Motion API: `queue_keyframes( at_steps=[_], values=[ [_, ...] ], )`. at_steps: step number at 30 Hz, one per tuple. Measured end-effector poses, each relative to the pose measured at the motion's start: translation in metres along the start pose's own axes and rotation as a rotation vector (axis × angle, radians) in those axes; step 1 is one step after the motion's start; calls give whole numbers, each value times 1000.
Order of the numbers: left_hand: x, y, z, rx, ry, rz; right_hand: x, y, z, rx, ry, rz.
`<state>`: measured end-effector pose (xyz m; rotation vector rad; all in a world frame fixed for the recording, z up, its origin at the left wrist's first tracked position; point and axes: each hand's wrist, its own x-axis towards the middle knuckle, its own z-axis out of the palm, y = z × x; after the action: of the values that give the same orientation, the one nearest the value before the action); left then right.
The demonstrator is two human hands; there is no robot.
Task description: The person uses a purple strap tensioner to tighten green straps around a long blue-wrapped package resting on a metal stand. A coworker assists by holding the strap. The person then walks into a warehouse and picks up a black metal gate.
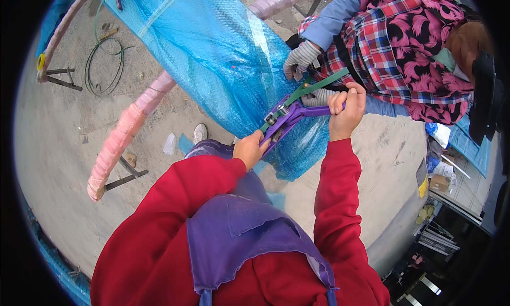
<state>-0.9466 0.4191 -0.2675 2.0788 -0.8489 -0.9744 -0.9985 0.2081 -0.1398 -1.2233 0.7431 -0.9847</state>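
A purple strapping tool lies against the end of a long bundle wrapped in blue bubble wrap. Green strapping runs through the tool, and its loose end sticks up to the right. My left hand is closed round the tool's lower body. Wrapped round the end of its long handle is my right hand. Close by, a co-worker's gloved hand rests at the bundle's edge beside the strapping. The co-worker's other gloved hand is partly hidden behind the tool and strap.
Pink-wrapped curved tubes on dark metal legs project from the bundle's left. A coil of green strapping lies on the concrete floor. The co-worker leans in at right. Boxes and clutter stand along the right side.
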Motion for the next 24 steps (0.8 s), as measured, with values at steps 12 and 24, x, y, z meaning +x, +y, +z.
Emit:
queue_keyframes(
  at_steps=[12,24],
  values=[
    [-3,-4,3,7,50,31,-22,0,-2,-18,4,-9],
    [3,-11,6,-27,58,31,-121,16,22,-386,-216,-131]
  ],
)
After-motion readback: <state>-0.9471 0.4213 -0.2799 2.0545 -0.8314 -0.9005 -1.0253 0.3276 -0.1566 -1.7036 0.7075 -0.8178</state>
